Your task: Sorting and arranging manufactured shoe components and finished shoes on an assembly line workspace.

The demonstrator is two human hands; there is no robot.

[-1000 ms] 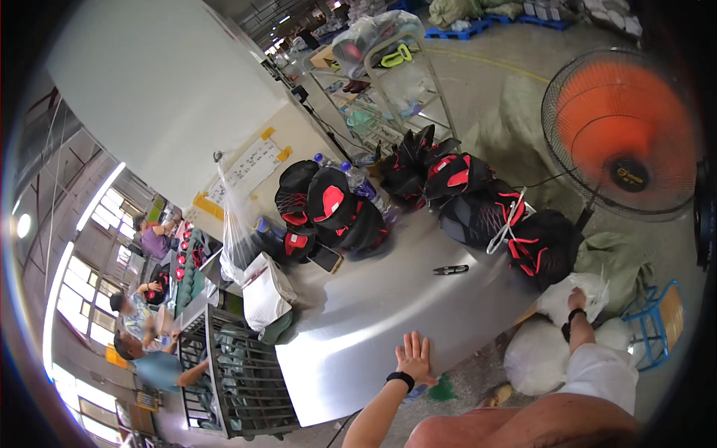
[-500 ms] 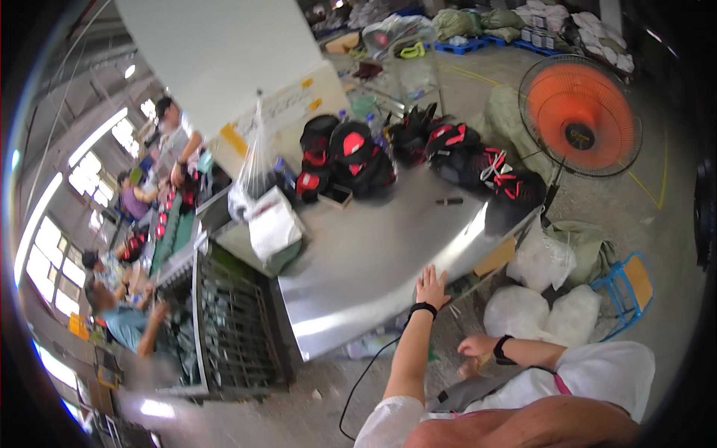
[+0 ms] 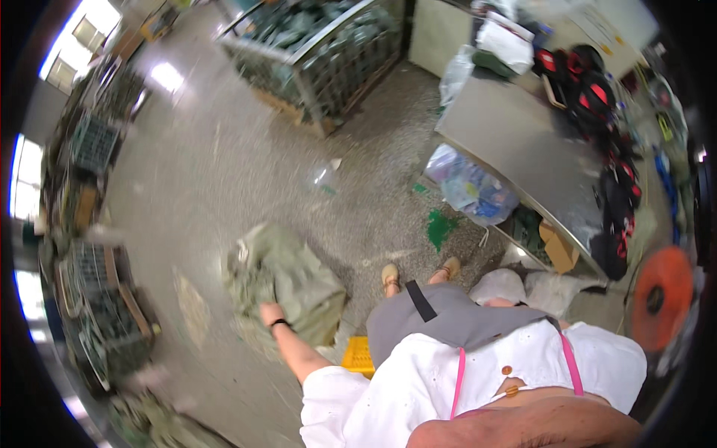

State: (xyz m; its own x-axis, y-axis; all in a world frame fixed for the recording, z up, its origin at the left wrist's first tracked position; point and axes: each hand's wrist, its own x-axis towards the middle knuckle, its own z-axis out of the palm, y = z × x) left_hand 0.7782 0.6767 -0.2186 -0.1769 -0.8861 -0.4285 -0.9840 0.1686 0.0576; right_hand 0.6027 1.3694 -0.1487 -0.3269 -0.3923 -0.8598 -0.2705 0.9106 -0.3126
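My left hand (image 3: pixel 271 312), with a black band at the wrist, reaches out to the left over a large grey-green woven sack (image 3: pixel 299 272) that lies crumpled on the floor. Its fingers are blurred, so I cannot tell whether they grip the cloth. A little of my right hand (image 3: pixel 500 302) shows past the grey apron (image 3: pixel 455 321), close to white plastic bags (image 3: pixel 499 282) by the table. The fingers of that hand are hidden.
A metal-topped table (image 3: pixel 523 134) stands at the right, with black and red bags (image 3: pixel 594 93) along its far side. Under it are a clear bag (image 3: pixel 470 187) and a cardboard box (image 3: pixel 559 246). An orange fan (image 3: pixel 661 299), wire cage (image 3: pixel 317 82) and yellow crate (image 3: pixel 358 357) stand around me.
My view has swung left and down, away from the table. My left hand has left the tabletop's edge and is now over the sack. My right hand has become mostly hidden.
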